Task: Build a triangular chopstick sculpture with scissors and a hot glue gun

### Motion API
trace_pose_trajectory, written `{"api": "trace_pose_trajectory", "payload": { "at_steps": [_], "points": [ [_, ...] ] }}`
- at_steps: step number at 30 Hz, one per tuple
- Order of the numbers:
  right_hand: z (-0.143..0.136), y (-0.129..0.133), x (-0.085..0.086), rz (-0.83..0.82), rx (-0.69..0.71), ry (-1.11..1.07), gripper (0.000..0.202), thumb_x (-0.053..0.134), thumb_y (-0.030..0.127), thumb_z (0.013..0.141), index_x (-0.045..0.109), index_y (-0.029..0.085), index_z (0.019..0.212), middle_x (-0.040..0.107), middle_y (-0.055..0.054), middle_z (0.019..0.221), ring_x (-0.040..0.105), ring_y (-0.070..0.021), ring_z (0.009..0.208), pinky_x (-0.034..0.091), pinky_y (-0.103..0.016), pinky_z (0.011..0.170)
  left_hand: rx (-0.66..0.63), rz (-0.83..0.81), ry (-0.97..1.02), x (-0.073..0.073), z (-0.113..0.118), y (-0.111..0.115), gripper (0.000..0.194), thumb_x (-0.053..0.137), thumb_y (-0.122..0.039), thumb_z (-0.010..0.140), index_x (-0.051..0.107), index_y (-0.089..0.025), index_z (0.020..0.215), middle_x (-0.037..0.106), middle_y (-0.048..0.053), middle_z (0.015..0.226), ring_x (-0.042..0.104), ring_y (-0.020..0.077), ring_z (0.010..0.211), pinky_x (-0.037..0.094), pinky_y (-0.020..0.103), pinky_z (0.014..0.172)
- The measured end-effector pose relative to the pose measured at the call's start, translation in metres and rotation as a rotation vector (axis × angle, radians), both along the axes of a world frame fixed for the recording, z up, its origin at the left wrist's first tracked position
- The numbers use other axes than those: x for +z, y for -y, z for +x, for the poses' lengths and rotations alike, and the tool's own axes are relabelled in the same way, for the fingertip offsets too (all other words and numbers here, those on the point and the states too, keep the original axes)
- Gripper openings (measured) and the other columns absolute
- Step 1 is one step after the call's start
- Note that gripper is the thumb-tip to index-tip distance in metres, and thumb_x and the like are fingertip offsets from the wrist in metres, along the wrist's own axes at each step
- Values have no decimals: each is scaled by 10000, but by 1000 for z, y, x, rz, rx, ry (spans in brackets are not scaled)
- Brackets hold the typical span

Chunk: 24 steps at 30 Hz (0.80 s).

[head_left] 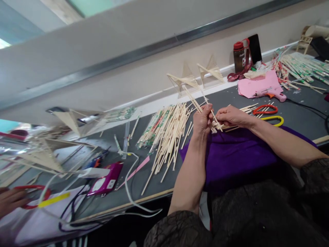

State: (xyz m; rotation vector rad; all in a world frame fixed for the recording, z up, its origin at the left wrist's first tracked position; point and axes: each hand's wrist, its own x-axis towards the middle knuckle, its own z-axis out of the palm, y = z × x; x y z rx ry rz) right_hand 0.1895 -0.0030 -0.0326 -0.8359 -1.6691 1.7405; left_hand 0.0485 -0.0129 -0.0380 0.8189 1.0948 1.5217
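My left hand (204, 119) is closed around a few thin wooden chopsticks (192, 98), which point up and away from me. Close beside it, the fingers of my right hand (232, 116) are pinched together against the lower end of one stick; what lies between them is hidden. Both hands are above a purple cloth (239, 147) at the table's edge. Left of my hands spreads a loose pile of bare chopsticks (171, 137), with wrapped chopsticks (151, 128) along its far side. More sticks lie partly behind my right hand, near red-handled scissors (266, 109) and a yellow handle (279, 120).
Two stick frames (212, 72) stand by the wall. At the right are a pink glue gun (272, 93), pink paper (257, 85), a bottle (239, 58) and wrapped sticks (305, 67). Leftward are a magenta packet (106, 180), a white cable (131, 192) and another person's hand (11, 200) holding red-handled scissors.
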Motion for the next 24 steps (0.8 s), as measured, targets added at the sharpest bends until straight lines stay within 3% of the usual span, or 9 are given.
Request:
{"api": "trace_pose_trajectory", "payload": {
  "at_steps": [4, 9, 16, 24],
  "points": [
    [1, 0, 2, -89, -2, -6, 153, 565, 107, 751, 582, 149, 606, 431, 78, 426, 274, -26, 364, 157, -163, 352, -94, 40, -9, 1, -3, 2, 412, 873, -414, 616, 550, -163, 661, 451, -108, 382, 293, 6, 261, 156, 153, 276],
    [-3, -1, 1, -183, -15, 4, 184, 575, 129, 703, 540, 156, 525, 409, 75, 393, 239, -21, 336, 143, -161, 328, -86, 75, -58, 2, -3, 3, 448, 874, -457, 604, 533, -167, 626, 453, -100, 385, 297, 3, 270, 153, 154, 280],
    [-8, -1, -3, -237, -75, -24, 210, 549, 111, 682, 497, 165, 486, 364, 80, 355, 209, -25, 324, 149, -166, 326, -40, 150, 18, 2, -2, 4, 415, 901, -430, 548, 607, -168, 679, 628, -47, 542, 362, 3, 296, 162, 154, 270],
    [-10, -7, -7, -266, -206, -123, 187, 552, 97, 662, 491, 163, 497, 385, 72, 381, 219, -24, 345, 131, -171, 326, -68, 198, 41, 6, -5, 7, 373, 895, -391, 588, 612, -163, 671, 634, -35, 560, 370, 4, 310, 165, 151, 276]
  ]
}}
